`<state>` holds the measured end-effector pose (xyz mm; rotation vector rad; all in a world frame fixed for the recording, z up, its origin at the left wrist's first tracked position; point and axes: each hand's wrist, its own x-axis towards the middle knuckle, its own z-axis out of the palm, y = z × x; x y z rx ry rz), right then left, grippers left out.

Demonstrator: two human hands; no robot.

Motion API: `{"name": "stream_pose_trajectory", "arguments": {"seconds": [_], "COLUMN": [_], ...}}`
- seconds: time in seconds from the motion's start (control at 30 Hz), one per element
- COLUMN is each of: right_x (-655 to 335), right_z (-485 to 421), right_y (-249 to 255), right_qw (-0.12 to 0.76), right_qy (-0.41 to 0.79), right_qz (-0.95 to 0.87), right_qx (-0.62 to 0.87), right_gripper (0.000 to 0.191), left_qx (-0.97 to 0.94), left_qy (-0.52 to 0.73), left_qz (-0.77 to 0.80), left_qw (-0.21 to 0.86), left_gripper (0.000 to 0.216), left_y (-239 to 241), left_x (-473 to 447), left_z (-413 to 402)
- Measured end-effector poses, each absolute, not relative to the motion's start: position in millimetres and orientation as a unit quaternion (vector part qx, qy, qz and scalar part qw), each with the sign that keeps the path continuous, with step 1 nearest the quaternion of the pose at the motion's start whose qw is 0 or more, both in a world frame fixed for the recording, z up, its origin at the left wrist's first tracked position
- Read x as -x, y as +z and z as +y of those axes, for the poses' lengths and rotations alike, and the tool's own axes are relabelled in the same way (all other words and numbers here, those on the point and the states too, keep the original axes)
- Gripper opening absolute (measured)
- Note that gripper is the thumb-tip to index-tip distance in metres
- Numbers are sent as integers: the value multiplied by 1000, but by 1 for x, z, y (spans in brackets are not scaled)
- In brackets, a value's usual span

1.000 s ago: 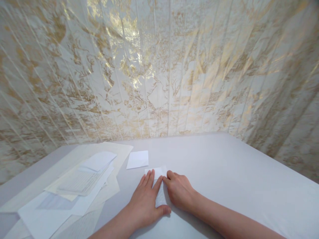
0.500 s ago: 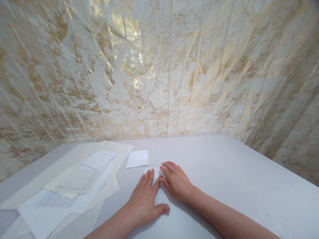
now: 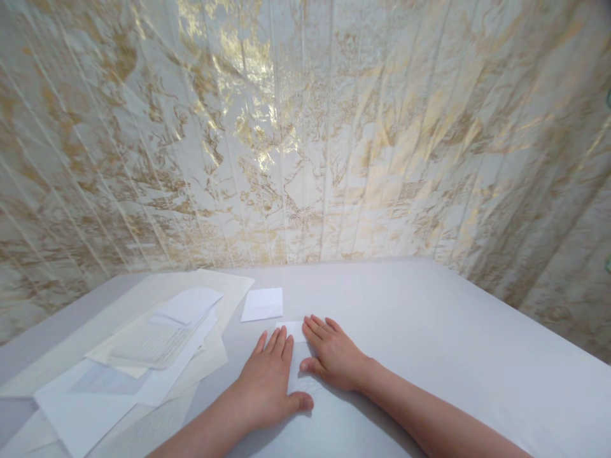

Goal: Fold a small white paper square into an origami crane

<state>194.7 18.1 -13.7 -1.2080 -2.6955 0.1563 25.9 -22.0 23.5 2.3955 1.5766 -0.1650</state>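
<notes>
A white sheet of paper (image 3: 292,331) lies on the table in front of me, mostly covered by my hands. My left hand (image 3: 267,388) rests palm down on its left side, fingers stretched forward and thumb out to the right. Against its right side lies my right hand (image 3: 334,353), also flat, with the fingers extended and the thumb pointing left. Neither hand grips anything. A strip of the sheet shows between the fingertips; its near part is hard to make out. Just beyond it lies a folded white paper (image 3: 262,304), apart from both hands.
To the left is a loose, overlapping pile of papers (image 3: 95,407), some cream and some white. A printed sheet (image 3: 147,346) lies among them. The white table (image 3: 429,318) ends at a gold-patterned curtain (image 3: 305,159) behind it.
My hands have moved apart: the left slid slightly left, and the right straightened its bent fingers and lies flatter. More of the sheet shows between them. The pile and the folded paper stayed put.
</notes>
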Motion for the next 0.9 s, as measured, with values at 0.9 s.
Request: {"name": "stream_pose_trajectory", "arguments": {"seconds": [0.9], "right_x": [-191], "right_z": [38], "right_y": [-5], "right_qw": [102], "right_qy": [-45], "right_qz": [-915], "right_qx": [387], "right_gripper": [17], "left_qx": [-865], "left_qy": [134], "left_qz": [484], "left_qw": [7], "left_gripper": [26], "left_y": [-9], "left_x": [11], "left_z": [26]}}
